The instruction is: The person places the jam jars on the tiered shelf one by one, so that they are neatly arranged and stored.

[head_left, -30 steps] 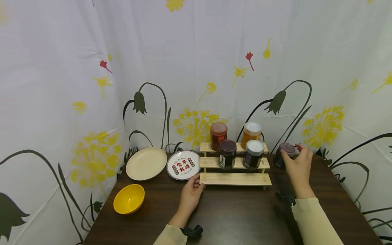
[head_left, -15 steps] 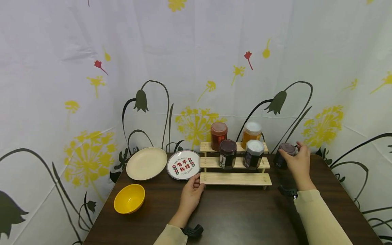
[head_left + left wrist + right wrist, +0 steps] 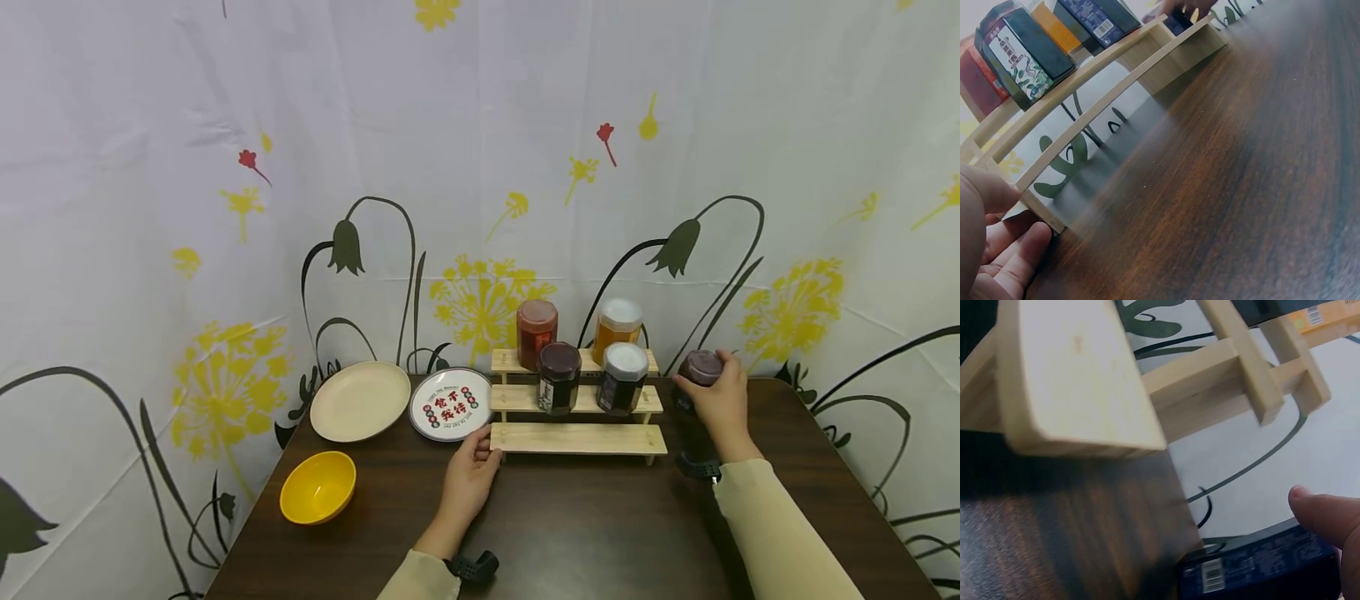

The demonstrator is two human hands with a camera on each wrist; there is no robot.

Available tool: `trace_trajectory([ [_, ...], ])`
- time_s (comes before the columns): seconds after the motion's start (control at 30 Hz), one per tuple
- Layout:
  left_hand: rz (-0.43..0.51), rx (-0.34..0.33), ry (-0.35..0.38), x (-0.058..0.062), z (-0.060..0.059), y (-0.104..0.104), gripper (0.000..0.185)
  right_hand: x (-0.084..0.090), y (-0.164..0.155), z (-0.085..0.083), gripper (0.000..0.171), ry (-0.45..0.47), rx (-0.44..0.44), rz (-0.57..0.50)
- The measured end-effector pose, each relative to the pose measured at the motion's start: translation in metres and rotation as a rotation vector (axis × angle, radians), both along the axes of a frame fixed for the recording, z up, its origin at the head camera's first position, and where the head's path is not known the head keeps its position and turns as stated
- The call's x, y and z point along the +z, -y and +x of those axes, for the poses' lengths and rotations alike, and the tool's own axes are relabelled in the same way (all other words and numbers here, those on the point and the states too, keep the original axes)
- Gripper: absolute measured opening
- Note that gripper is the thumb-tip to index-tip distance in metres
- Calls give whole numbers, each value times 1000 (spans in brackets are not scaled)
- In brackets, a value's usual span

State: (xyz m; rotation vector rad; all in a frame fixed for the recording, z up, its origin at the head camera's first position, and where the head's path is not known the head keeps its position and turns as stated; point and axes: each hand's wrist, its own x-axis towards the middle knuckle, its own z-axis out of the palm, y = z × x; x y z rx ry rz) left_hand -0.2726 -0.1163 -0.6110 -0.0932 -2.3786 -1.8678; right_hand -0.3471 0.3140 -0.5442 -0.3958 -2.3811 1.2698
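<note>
A three-tier wooden rack (image 3: 577,438) stands on the dark table. My left hand (image 3: 467,482) holds the left end of its lowest tier; in the left wrist view the thumb (image 3: 991,187) is at the top of the board and the fingertips are by its foot. Right of the rack, my right hand (image 3: 723,412) grips a dark jar (image 3: 702,367) by its sides near the lid. In the right wrist view this jar (image 3: 1260,569) shows a dark blue label with a barcode. On the middle tier stand a dark purple-lidded jar (image 3: 558,379) and a white-lidded jar (image 3: 622,379).
A red jar (image 3: 536,333) and an amber jar (image 3: 617,327) stand on the top tier. Left of the rack are a round plate with red characters (image 3: 451,427), a cream plate (image 3: 360,400) and a yellow bowl (image 3: 318,488). A flowered curtain (image 3: 480,167) hangs behind the table.
My right hand and the dark jar have shifted slightly left, toward the rack. My left hand stays on the lowest tier's end, and the rack keeps its place.
</note>
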Motion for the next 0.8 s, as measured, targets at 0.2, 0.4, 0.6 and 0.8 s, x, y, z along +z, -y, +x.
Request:
trace_trajectory([
  [0.2,-1,4,1,0,0,0,46,-9,-2,3,100,-22,-3,-3],
  [0.4,6,1,7,1,0,0,47,-13,-3,5,99,-29,-18,5],
  [0.6,7,0,6,2,2,0,47,-14,-1,8,88,-54,-29,10],
  [0.8,0,2,6,2,2,0,47,-16,0,13,84,-58,-37,6],
])
